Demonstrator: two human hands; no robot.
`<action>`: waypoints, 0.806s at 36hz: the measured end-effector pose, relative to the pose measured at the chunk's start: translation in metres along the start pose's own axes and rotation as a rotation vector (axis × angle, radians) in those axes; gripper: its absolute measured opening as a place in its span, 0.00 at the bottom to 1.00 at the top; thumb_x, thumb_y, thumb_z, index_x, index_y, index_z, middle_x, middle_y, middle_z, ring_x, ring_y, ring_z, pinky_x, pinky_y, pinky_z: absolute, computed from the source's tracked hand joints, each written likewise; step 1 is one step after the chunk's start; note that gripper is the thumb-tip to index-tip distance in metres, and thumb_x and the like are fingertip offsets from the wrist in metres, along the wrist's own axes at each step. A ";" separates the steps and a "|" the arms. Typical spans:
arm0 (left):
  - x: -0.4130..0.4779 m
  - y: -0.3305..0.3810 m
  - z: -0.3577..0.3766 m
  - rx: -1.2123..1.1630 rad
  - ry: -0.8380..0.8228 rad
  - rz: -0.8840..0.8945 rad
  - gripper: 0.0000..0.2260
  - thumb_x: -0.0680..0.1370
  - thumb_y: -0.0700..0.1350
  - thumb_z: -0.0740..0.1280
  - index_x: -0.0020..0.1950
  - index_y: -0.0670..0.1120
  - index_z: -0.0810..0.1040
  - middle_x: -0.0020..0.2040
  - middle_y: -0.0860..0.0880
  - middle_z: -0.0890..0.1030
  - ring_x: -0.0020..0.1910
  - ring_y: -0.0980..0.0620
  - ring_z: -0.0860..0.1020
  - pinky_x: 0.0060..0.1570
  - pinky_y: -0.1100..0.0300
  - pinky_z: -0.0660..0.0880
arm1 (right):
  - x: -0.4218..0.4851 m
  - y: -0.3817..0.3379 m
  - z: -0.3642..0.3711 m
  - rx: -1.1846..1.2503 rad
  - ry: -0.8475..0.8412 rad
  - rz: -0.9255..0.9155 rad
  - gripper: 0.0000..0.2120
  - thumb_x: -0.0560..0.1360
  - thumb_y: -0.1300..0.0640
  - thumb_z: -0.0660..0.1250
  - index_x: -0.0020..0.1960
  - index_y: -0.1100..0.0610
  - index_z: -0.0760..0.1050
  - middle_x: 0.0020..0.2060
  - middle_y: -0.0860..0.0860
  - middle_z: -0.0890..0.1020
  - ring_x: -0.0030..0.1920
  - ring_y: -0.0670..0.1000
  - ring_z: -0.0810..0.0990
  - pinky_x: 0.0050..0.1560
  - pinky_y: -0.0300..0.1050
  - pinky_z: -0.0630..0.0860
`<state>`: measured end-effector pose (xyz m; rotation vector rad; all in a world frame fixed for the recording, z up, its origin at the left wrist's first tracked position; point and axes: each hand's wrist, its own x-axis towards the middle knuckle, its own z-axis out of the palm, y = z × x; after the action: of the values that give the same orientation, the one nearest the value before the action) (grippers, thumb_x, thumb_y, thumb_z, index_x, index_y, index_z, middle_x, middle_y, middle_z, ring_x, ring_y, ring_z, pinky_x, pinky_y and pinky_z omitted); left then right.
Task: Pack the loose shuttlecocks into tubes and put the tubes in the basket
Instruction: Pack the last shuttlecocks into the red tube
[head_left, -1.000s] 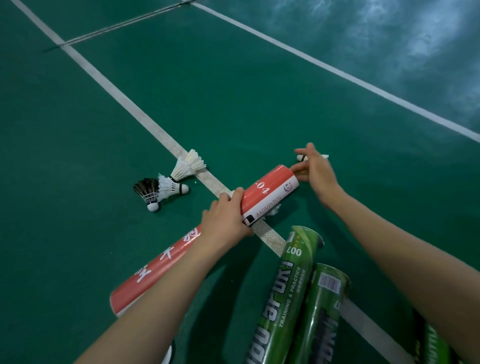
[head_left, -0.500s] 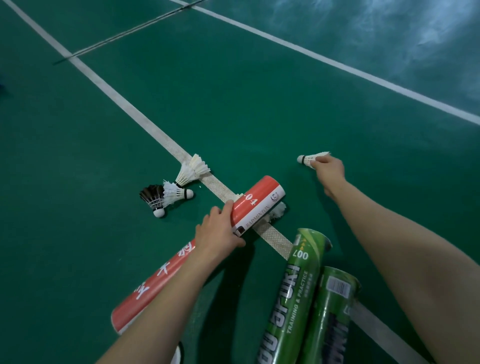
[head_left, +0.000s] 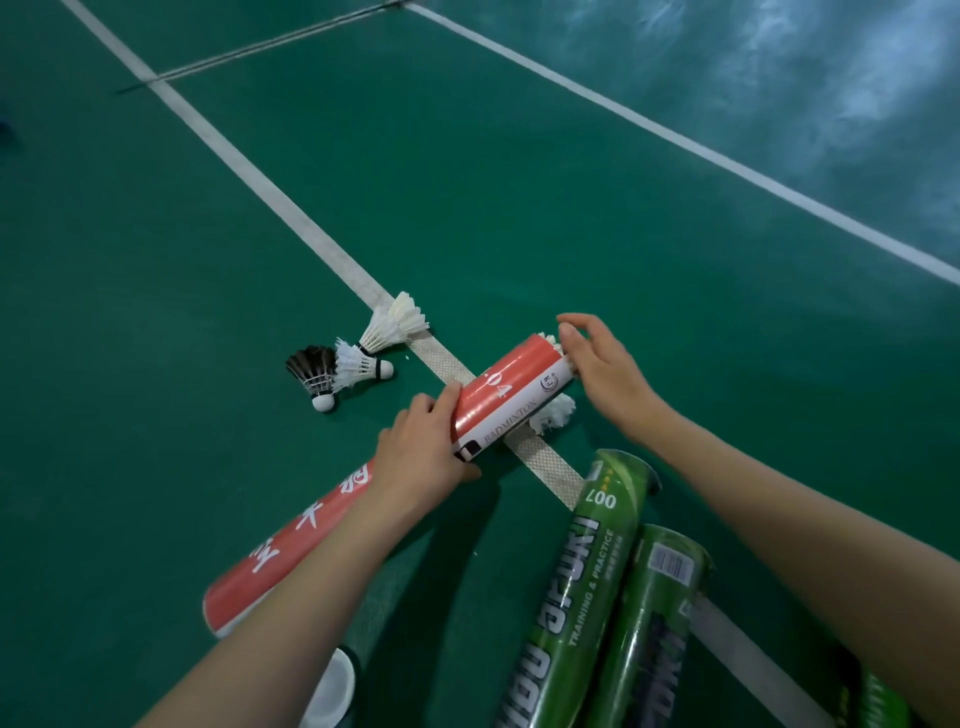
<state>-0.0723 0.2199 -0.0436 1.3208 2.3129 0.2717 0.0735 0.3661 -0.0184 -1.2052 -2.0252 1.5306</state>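
**Feathers at the tube's mouth are the weak spot**

The right hand (head_left: 597, 374) lies against the raised open end of the red tube (head_left: 511, 395). Its fingers are loosely straight and spread, gripping nothing that shows, and the palm covers most of the mouth. White feathers of a shuttlecock (head_left: 549, 340) poke out at the rim beside the palm, so it looks only partly in. Which way it faces is hidden. If the palm pushes off-line, or the feathers go in ahead of the cork, they could fold against the rim and jam.

The left hand (head_left: 423, 449) is wrapped round the tube's middle and takes the push alone. The tube's other end sits low by the left forearm, so a hard shove could slide the tube back through that grip.

A second white shuttlecock (head_left: 553, 415) lies on the floor just under the lifted end. Lowering the tube there would likely flatten it.

Left of the tube, two white shuttlecocks (head_left: 395, 327) and a black one (head_left: 311, 371) lie bunched and touching, not yet packed.

Two green tubes (head_left: 587, 571) lie side by side close to the right forearm. A careless draw-back could set them rolling. No basket is in view.
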 end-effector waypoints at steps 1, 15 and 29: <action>0.000 -0.001 -0.002 -0.008 0.006 -0.003 0.45 0.66 0.53 0.77 0.76 0.54 0.54 0.61 0.48 0.69 0.58 0.47 0.71 0.58 0.49 0.71 | -0.003 -0.003 0.004 0.010 -0.030 -0.005 0.20 0.83 0.48 0.51 0.71 0.55 0.62 0.46 0.45 0.77 0.47 0.40 0.76 0.47 0.35 0.71; -0.009 -0.026 -0.012 0.111 -0.038 -0.082 0.43 0.66 0.51 0.77 0.74 0.54 0.56 0.58 0.47 0.70 0.57 0.46 0.71 0.58 0.47 0.71 | 0.011 0.020 0.023 0.059 -0.018 0.211 0.21 0.82 0.46 0.54 0.70 0.55 0.66 0.50 0.52 0.80 0.51 0.51 0.79 0.55 0.47 0.76; -0.013 -0.040 -0.003 0.088 -0.123 -0.160 0.44 0.66 0.50 0.78 0.75 0.54 0.55 0.62 0.47 0.70 0.62 0.45 0.70 0.62 0.45 0.69 | 0.021 0.047 0.020 -0.132 0.176 0.297 0.19 0.80 0.48 0.60 0.67 0.56 0.71 0.61 0.50 0.77 0.50 0.48 0.75 0.47 0.40 0.72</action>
<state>-0.0986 0.1876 -0.0531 1.1503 2.3321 0.0359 0.0673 0.3726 -0.0728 -1.6938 -1.9231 1.3718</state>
